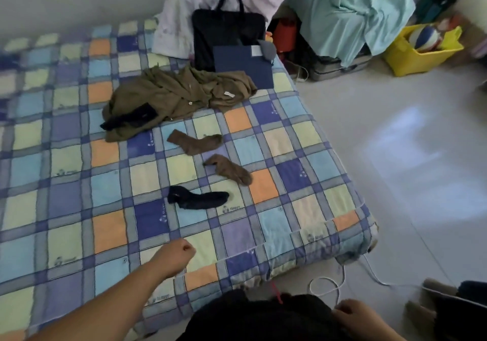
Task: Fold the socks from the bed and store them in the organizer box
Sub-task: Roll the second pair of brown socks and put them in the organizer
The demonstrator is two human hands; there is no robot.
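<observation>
Several socks lie on the checked bed cover [79, 182]. A dark navy sock [197, 197] lies nearest me, a brown sock [229, 169] above it, and a second brown sock [193, 143] farther up. Another dark sock [129, 118] rests on a crumpled olive garment [179, 95]. My left hand [179, 255] hovers over the cover below the navy sock, fingers curled shut with nothing in them. My right hand [358, 314] is low beside my dark clothing, fingers curled; whether it holds anything is unclear. A flat dark blue box-like item [242, 64] lies at the bed's far end.
A black bag [226, 29] and pale cloth [179, 24] sit at the bed's far end. A yellow bin [421, 48] and a teal sheet [350, 11] stand on the tiled floor to the right. A white cable [329, 285] trails off the bed corner.
</observation>
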